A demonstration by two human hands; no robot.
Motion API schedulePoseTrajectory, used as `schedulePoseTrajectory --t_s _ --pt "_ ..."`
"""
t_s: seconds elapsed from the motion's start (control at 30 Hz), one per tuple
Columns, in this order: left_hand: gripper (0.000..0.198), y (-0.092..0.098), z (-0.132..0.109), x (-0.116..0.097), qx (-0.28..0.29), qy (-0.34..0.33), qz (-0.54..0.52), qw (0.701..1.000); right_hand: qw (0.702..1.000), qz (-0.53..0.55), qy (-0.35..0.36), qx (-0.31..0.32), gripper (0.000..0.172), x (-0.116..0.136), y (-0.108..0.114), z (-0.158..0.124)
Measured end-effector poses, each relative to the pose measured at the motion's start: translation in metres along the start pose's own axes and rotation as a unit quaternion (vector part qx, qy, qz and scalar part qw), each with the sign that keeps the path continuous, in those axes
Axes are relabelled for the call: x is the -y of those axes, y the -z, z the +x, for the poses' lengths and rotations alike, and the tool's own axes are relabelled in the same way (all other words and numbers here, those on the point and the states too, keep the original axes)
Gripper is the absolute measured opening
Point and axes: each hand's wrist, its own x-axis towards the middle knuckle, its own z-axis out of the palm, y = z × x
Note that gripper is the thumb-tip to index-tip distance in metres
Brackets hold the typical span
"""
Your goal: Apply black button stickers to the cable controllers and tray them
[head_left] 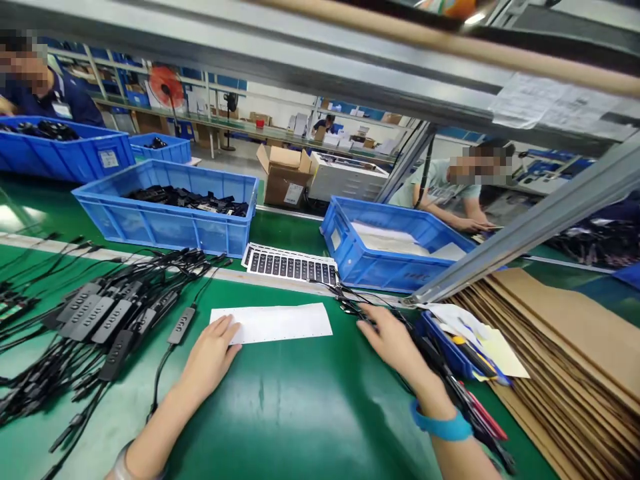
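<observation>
One paper strip (280, 324) lies on the counter (280, 413), its left end under the loosely spread left hand (214, 345). The right hand (393, 337), above one wristband (445, 425), is at several cables (351, 304); its grip I cannot tell.

Left hand (213, 350) on white paper (283, 323) — right hand (393, 339) near black cables (433, 351).

paper strip (285, 322) lying on tabletop (280, 407) | cable assemblies (113, 321) lying left | label sheets (293, 267) lying behind | cardboard sheets (575, 313) lying right
</observation>
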Motion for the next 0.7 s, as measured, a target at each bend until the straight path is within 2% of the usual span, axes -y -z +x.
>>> schedulePoseTrajectory --t_s 0.1,0.17,0.23,0.3,0.37,0.43,0.53,0.6,0.7 --pt "0.035 0.001 0.000 -0.002 -0.001 -0.004 0.014 1.000 0.986 0.051 0.144 0.067 0.049 0.057 -0.033 0.021" --pt "0.035 0.001 0.000 -0.001 0.002 -0.002 0.023 1.000 0.977 0.032 0.187 0.093 0.063 0.089 -0.051 0.036" --pt "0.036 -0.001 0.000 0.001 0.001 0.004 0.026 1.000 0.973 0.020 0.206 0.099 0.066 0.110 -0.062 0.047" --pt "0.036 -0.003 0.000 0.004 -0.011 0.008 0.020 1.000 0.971 0.018 0.222 0.089 0.054 0.123 -0.066 0.052" --pt "0.037 -0.006 -0.001 0.007 -0.033 0.011 0.009 0.999 0.968 0.014 0.241 0.073 0.033 0.130 -0.062 0.054" --pt "0.043 -0.008 -0.001 0.010 -0.079 0.016 0.003 0.997 0.966 0.006 0.256 0.046 0.016 0.130 -0.051 0.060" --pt "0.057 -0.009 -0.002 0.009 -0.168 0.008 0.006 0.986 0.971 -0.018 0.237 -0.034 0.018 0.113 -0.016 0.087" --pt "0.057 -0.008 -0.002 0.005 -0.203 -0.005 0.014 0.979 0.976 -0.038 0.182 -0.114 0.023 0.087 0.020 0.114" --pt "0.050 -0.007 -0.003 0.000 -0.209 -0.025 0.033 0.977 0.966 -0.065 0.067 -0.240 0.028 0.036 0.077 0.153"
